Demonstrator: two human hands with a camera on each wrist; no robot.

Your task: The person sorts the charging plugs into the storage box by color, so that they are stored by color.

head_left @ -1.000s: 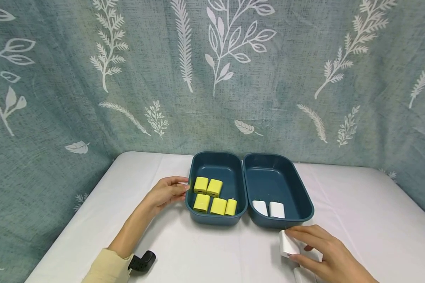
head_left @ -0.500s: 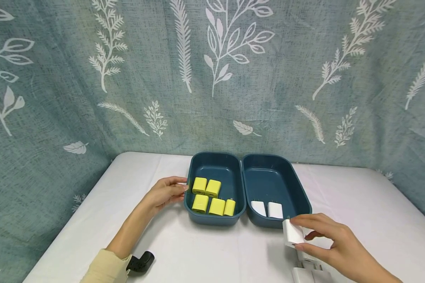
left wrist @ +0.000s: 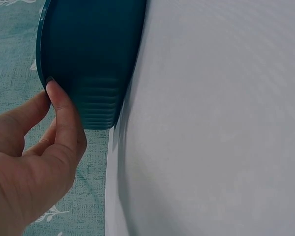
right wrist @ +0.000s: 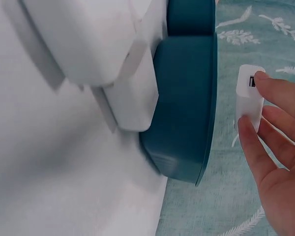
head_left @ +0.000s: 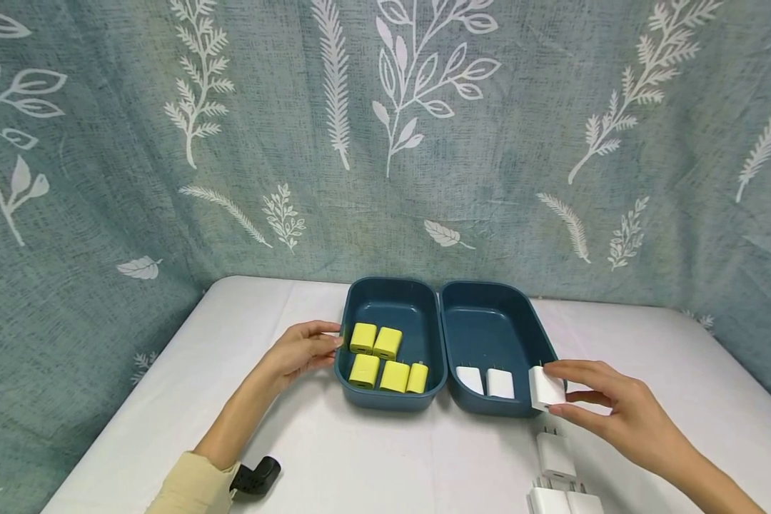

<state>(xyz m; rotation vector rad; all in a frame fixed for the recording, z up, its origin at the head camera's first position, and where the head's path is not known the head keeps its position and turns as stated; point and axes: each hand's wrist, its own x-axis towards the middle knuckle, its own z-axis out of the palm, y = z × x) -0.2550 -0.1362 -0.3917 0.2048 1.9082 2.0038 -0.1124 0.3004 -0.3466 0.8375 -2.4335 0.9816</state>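
Observation:
My left hand [head_left: 306, 348] pinches the left rim of a dark blue bin [head_left: 392, 403] between thumb and fingers; the left wrist view shows the thumb on its outer wall. Several yellow charger plugs [head_left: 363, 371] lie in that bin. Against its right side stands a second blue bin [head_left: 488, 325], with two white charger plugs [head_left: 500, 383] at its near end. My right hand [head_left: 623, 407] pinches another white charger [head_left: 546, 389] by its edges, over that bin's near right corner. Its USB port faces the camera in the right wrist view, where the charger [right wrist: 249, 96] appears above the bin's rim.
More white chargers [head_left: 555, 457] sit on the white-covered table [head_left: 385, 464] in front of the right bin, prongs pointing away. A patterned green curtain [head_left: 385, 143] hangs behind the table. A black device [head_left: 257, 477] is by my left wrist.
My right hand has lifted the white charger from near the table chargers and carried it forward and right to the right bin's near corner. My left hand stays on its bin.

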